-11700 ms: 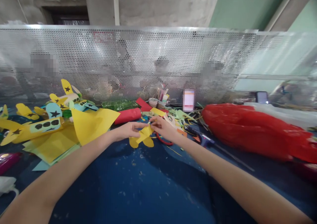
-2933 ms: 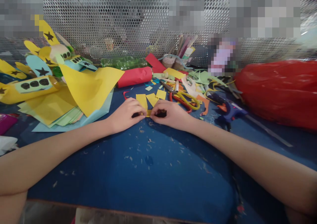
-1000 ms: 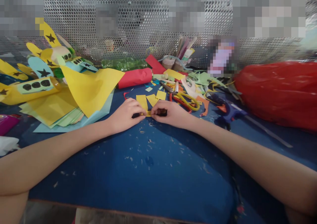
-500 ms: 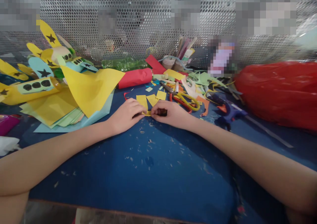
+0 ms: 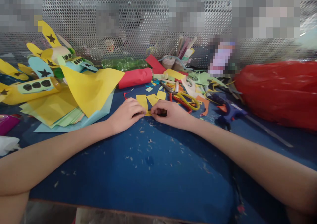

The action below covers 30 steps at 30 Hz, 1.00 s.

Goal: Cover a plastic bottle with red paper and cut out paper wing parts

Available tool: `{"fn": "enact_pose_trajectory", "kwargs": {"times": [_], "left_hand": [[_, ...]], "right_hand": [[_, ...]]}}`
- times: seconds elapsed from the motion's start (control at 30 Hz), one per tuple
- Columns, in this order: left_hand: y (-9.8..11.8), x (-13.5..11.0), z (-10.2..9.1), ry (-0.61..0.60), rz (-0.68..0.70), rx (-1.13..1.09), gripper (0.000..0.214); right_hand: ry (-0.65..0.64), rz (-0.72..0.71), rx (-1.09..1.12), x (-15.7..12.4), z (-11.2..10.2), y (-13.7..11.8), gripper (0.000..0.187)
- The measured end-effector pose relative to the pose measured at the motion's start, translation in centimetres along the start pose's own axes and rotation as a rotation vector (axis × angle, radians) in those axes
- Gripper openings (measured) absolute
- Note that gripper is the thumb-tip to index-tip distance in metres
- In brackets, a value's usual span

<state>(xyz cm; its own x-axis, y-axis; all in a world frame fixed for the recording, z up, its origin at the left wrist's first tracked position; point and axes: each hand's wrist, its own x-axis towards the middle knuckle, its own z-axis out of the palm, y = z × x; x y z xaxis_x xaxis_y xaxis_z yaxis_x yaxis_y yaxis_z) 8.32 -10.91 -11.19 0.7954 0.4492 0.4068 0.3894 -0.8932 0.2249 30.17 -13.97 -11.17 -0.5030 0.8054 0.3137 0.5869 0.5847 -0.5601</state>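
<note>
My left hand (image 5: 125, 115) and my right hand (image 5: 168, 113) rest on the blue table (image 5: 153, 171), fingertips meeting over a small yellow paper piece (image 5: 148, 112). Both hands pinch it, fingers curled. Only a sliver of the piece shows between them. Just beyond lie three loose yellow paper cut-outs (image 5: 151, 99). Scissors with yellow and red handles (image 5: 184, 100) lie right of the cut-outs, close to my right hand.
A big yellow sheet (image 5: 90, 87) and a paper stack sit left, with yellow paper planes (image 5: 37, 83) behind. A red paper roll (image 5: 135, 77), a green bottle (image 5: 125, 63), a blue glue gun (image 5: 229, 111) and a red plastic bag (image 5: 277, 92) lie around. A perforated metal screen (image 5: 138, 22) closes the back.
Long ago the hands held the yellow piece in the air; since then they came down onto the table. Over the last second they barely move.
</note>
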Motion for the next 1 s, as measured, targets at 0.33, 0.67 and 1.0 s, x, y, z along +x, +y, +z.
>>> {"fn": "enact_pose_trajectory", "kwargs": {"times": [0.33,0.67,1.0], "left_hand": [[-0.01,-0.03,-0.06,0.083,-0.139,-0.113,0.015],[-0.39,0.04,-0.06,0.034,-0.076,-0.099,0.012],[0.07,0.0,-0.13,0.062,-0.124,-0.07,0.011]], "right_hand": [[0.014,0.051,-0.007,0.11,0.14,0.21,0.006],[0.013,0.003,0.003,-0.05,0.12,0.03,0.007],[0.019,0.014,-0.008,0.06,0.1,0.11,0.009]]}}
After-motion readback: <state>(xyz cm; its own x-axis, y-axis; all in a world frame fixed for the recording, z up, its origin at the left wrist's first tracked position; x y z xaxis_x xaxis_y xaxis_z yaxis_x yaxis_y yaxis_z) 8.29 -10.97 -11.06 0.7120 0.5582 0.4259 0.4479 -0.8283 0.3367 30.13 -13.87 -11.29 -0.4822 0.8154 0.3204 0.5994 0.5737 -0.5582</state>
